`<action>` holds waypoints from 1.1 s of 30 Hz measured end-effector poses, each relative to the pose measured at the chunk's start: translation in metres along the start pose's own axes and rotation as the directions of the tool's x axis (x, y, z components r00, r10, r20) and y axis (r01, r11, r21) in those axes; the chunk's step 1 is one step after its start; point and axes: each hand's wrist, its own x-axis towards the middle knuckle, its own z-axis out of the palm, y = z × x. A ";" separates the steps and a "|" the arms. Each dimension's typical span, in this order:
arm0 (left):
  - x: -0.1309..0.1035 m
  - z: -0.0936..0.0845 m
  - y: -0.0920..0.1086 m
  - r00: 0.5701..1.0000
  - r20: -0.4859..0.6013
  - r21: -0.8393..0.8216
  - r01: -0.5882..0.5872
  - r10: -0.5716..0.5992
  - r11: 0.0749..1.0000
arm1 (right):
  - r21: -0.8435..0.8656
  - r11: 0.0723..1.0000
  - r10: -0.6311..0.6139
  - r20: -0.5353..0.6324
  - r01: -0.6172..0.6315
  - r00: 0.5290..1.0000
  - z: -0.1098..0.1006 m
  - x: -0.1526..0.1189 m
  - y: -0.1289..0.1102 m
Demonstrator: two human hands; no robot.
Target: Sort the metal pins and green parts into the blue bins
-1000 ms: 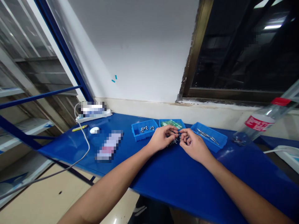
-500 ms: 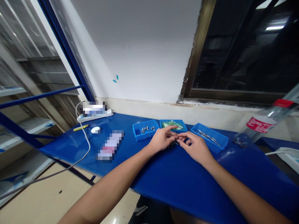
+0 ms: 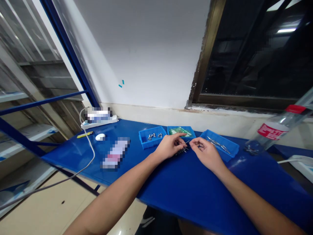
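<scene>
My left hand (image 3: 170,145) is closed in a pinch at the middle of the blue table. A thin metal pin (image 3: 187,142) pokes out from its fingertips toward the right. My right hand (image 3: 203,150) is just to the right, thumb and fingers pressed together close to the pin's end. Whether it grips anything is too small to make out. Under the left fingers lie several small dark and shiny metal parts (image 3: 183,150), partly hidden by that hand.
Behind the hands stand three blue bins: one with shiny fittings (image 3: 144,144), one with green pieces (image 3: 194,132), one with metal rods (image 3: 233,154). A plastic bottle (image 3: 272,130) is at right. A blurred flat object (image 3: 114,154), white mouse (image 3: 100,137) and yellow cutter (image 3: 84,134) lie left.
My right hand has drawn slightly away from the left fingertips, opening a small gap between the hands. My left hand stays nearly in place, and the thin pin shows more clearly.
</scene>
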 end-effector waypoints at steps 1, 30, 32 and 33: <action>0.000 -0.001 0.000 1.000 -0.002 0.000 0.004 -0.004 1.000 | 0.023 1.000 0.003 0.016 -0.004 1.000 0.000 0.000 0.001; 0.002 -0.001 0.006 0.995 0.001 -0.369 0.096 -0.103 0.925 | 0.173 0.983 0.056 0.081 -0.069 0.995 0.005 0.000 0.001; 0.003 -0.001 0.005 0.994 0.009 -0.422 0.102 -0.108 0.901 | 0.186 0.981 0.054 0.056 -0.063 0.997 0.004 0.000 0.000; 0.003 -0.001 0.004 0.994 0.014 -0.445 0.103 -0.108 0.890 | 0.190 0.980 0.051 0.049 -0.060 0.997 0.004 0.000 0.000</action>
